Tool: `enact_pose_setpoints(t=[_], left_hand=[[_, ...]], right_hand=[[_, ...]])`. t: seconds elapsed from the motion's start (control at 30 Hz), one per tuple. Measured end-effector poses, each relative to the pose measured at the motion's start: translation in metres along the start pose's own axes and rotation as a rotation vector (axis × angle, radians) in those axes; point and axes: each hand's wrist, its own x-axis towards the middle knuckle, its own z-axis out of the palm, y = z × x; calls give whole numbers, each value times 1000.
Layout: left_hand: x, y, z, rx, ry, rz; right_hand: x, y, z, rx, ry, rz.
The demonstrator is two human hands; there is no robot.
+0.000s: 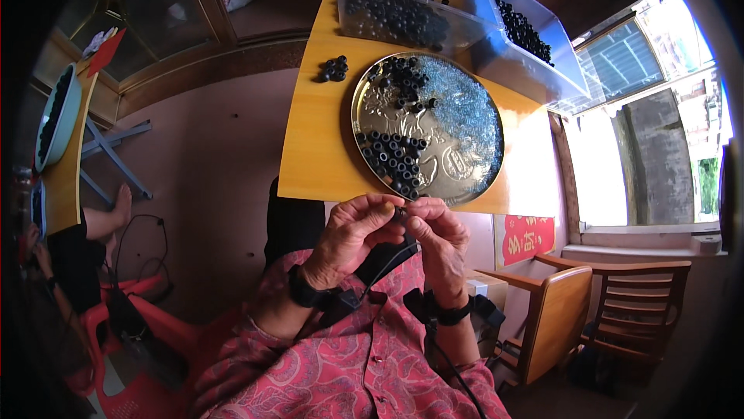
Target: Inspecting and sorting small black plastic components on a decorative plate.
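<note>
The left hand (353,234) and the right hand (439,239) meet just below the near edge of the yellow table (310,148). Their fingertips pinch together on a small black ring (401,213), which sits between both thumbs and forefingers, mostly hidden by them. Just beyond the hands, a round metal tray (484,175) holds more black rings and a heap of small shiny pieces. Clear plastic bins (465,0) of rings stand at the far edge.

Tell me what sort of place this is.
Probably a home used for piecework: a small wooden table by a window, wooden chair, a metal tray and plastic bins of small black rings.
</note>
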Motion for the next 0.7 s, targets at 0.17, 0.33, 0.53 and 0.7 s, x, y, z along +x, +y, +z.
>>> enact_pose_setpoints(t=[0.17,0.33,0.53,0.7], left_hand=[[-2,0,1,23,-3,6],[-2,-1,-1,40,0,15],[-1,2,-2,24,-16,9],[-1,4,-3,43,-13,9]], right_hand=[[-2,-1,2,-35,13,13],[-1,2,5,-54,4,-2],[0,0,7,-68,-2,-4],[2,-1,9,-78,-3,17]])
